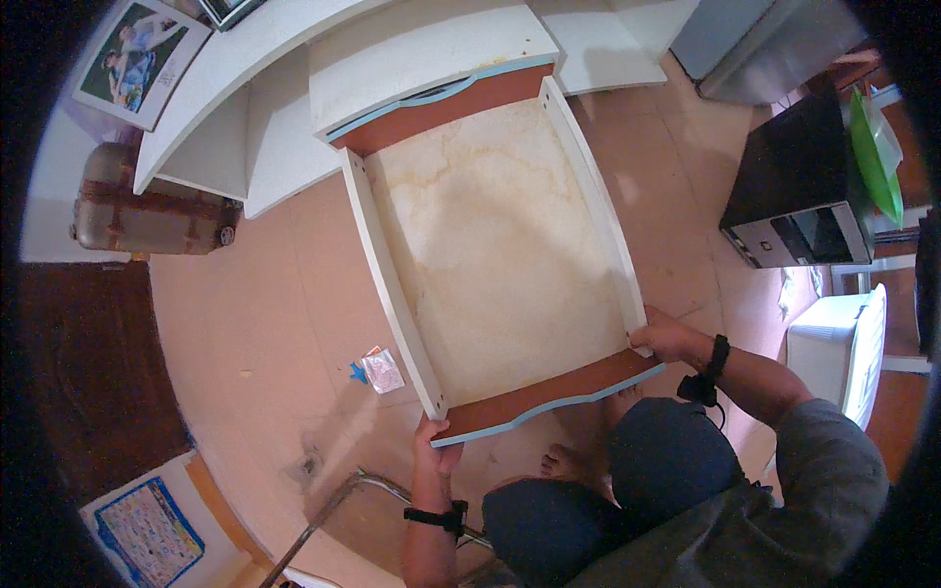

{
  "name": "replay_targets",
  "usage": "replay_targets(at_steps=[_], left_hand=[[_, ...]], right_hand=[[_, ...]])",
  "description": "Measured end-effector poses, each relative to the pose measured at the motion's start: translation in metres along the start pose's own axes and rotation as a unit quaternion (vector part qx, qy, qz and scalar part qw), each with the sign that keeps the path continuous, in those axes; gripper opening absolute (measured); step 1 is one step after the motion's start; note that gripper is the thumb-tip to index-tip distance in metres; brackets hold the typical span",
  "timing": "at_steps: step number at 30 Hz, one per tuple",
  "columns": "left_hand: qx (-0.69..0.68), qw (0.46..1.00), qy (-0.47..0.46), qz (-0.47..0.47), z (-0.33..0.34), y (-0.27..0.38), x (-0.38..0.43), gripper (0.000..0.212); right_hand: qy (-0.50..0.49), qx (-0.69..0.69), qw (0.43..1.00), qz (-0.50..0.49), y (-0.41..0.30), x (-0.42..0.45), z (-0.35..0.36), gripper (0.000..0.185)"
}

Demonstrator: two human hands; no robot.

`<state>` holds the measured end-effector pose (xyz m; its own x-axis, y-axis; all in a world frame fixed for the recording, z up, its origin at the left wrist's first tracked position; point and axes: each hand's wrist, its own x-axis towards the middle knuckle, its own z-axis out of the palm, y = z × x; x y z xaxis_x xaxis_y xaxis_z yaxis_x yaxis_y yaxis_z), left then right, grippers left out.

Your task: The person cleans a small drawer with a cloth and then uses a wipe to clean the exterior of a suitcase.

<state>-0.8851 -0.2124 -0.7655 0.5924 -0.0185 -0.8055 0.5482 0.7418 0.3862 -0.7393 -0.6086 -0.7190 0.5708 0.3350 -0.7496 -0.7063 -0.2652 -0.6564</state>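
A drawer [500, 250] with white sides, a stained pale bottom and a brown front edged in light blue extends from a white cabinet [434, 66]. At its near left corner, my left hand [439, 443] grips the drawer front and side. My right hand [665, 338] holds the near right corner, thumb over the side panel. Nothing lies inside the drawer. Above its far end, another brown drawer front [448, 110] with a blue edge shows under the cabinet top.
A brown suitcase [158, 202] stands at the left. A small silver packet [382, 370] and a blue piece [358, 373] lie on the floor. At the right are a black computer tower [801, 191] and a white plastic bin [831, 331]. A metal tube frame [316, 518] is near my left arm.
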Motion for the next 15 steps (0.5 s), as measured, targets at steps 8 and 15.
replay_targets(at_steps=[8,15], left_hand=[[-0.055,0.998,-0.041,0.014,-0.012,0.01,0.019,0.059],[-0.103,0.994,-0.007,0.027,-0.028,0.033,0.023,0.046]], right_hand=[[0.011,0.056,0.998,-0.016,0.019,0.026,0.004,0.054],[-0.053,0.023,0.998,-0.03,0.017,0.033,0.008,0.051]])
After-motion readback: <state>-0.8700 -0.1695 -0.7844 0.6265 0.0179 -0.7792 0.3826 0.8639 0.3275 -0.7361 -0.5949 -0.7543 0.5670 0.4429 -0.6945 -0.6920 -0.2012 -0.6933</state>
